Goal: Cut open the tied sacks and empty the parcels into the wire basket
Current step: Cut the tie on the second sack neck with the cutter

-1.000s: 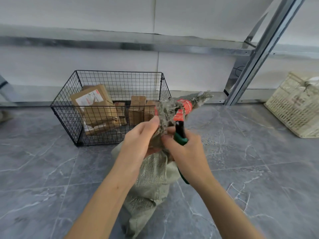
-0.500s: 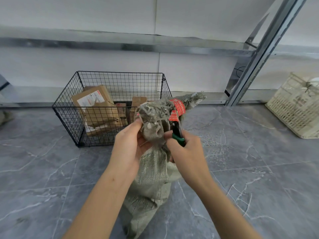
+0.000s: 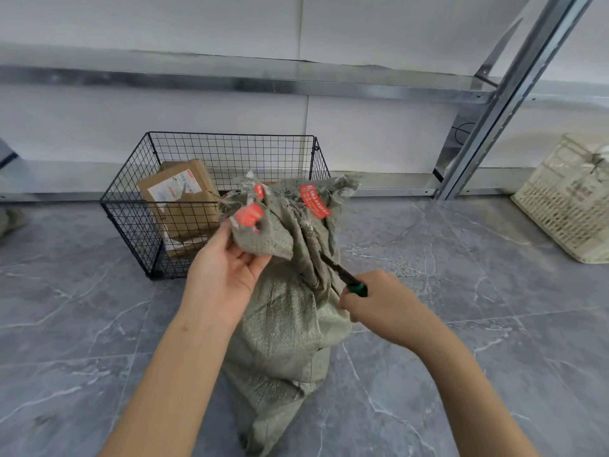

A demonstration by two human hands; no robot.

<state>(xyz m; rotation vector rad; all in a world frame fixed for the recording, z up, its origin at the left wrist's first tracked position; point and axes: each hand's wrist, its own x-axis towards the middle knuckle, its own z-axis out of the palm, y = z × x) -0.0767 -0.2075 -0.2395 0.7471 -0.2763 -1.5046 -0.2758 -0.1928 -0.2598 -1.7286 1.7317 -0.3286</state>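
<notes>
A grey-green woven sack (image 3: 286,324) stands on the floor in front of me, its frayed mouth carrying red labels (image 3: 314,201). My left hand (image 3: 227,275) holds the bunched top of the sack from the left, thumb and fingers around the cloth. My right hand (image 3: 379,301) grips a green-handled cutter (image 3: 346,278) whose dark blades reach into the folds of the sack's neck. Behind the sack stands the black wire basket (image 3: 131,206) with brown cardboard parcels (image 3: 181,196) inside.
A cream woven plastic basket (image 3: 566,206) sits at the far right. A slanted metal shelf post (image 3: 507,94) rises at the back right, with a metal rail along the wall. Another bit of grey sack (image 3: 10,221) lies at the far left edge. The floor is grey marble tile.
The sack's mouth has come looser and spread wider. My right hand has drawn back and down to the right with the cutter; my left hand has shifted to the sack's upper left.
</notes>
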